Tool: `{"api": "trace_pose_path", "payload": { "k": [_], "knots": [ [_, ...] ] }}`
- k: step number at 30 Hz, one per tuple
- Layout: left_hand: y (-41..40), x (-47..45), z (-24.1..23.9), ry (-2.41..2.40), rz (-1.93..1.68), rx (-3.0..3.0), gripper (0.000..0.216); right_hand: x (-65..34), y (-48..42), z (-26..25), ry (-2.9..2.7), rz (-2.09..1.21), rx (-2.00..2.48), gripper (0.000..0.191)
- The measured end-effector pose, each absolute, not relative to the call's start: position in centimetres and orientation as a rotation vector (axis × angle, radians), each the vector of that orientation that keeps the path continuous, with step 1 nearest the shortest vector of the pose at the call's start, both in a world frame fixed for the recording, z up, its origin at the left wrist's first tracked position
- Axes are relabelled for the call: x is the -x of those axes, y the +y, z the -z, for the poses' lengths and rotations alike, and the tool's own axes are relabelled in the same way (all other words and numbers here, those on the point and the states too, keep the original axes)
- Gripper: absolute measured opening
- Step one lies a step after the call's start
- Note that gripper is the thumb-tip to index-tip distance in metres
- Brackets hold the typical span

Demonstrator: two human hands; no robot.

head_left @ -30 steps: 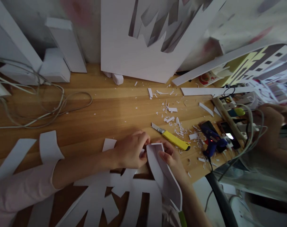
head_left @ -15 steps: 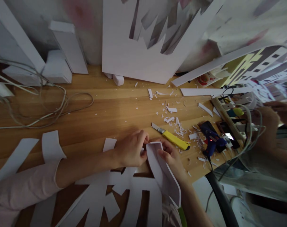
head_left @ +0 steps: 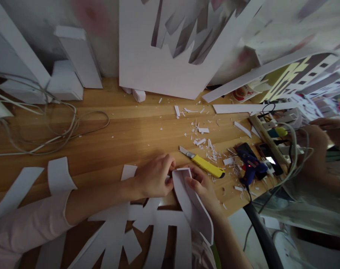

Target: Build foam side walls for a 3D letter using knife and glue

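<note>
A bent white foam-board piece (head_left: 192,213), folded lengthwise into an angled channel, stands tilted in my right hand (head_left: 202,185). My right thumb presses on its inner face, with the fingers behind it. At the piece's upper left edge is my left hand (head_left: 157,175), fingers curled in and closed; whatever lies between its fingertips is hidden. Just beyond my hands lies a yellow utility knife (head_left: 207,165) with its blade out. Cut white foam-board strips (head_left: 155,235) lie in front of me, under and beside my left forearm.
White offcuts (head_left: 203,130) litter the wooden table (head_left: 125,127). A blue glue gun (head_left: 251,166) and power strip (head_left: 266,136) are at right, near another person's arm (head_left: 315,149). Loose cables (head_left: 71,127) lie at left; a large white board (head_left: 158,71) leans at the back.
Both hands and the foam-board piece keep nearly the same pose. The whole view has shifted very slightly. At the far right, the other person's hands have moved a little.
</note>
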State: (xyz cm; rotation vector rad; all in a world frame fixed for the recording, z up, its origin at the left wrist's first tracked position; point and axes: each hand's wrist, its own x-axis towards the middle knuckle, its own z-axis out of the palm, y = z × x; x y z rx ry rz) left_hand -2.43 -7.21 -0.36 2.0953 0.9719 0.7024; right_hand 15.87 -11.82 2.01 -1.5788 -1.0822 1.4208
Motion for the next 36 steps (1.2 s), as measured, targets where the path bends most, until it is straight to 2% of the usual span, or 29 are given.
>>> {"api": "trace_pose_path", "payload": {
  "k": [10,15,29,36],
  "knots": [
    [-7.11,2.6,-0.06,0.882,-0.717,-2.084,0.031,-15.86,-11.75,-2.18,-1.112,-1.415,1.559,0.029],
    [-6.8,2.83,-0.3,0.802,-0.727,-2.123,0.014,-15.8,-11.73,-2.25,-1.105,-1.392,1.559,0.029],
    [-6.5,2.63,0.16,0.735,-0.719,-2.33,0.03,-15.79,-12.15,-2.3,-1.011,-1.419,1.57,0.032],
    [-6.37,2.66,0.43,0.681,-0.692,-2.381,0.026,-15.78,-12.11,-2.42,-1.036,-1.414,1.581,0.028]
  ]
}}
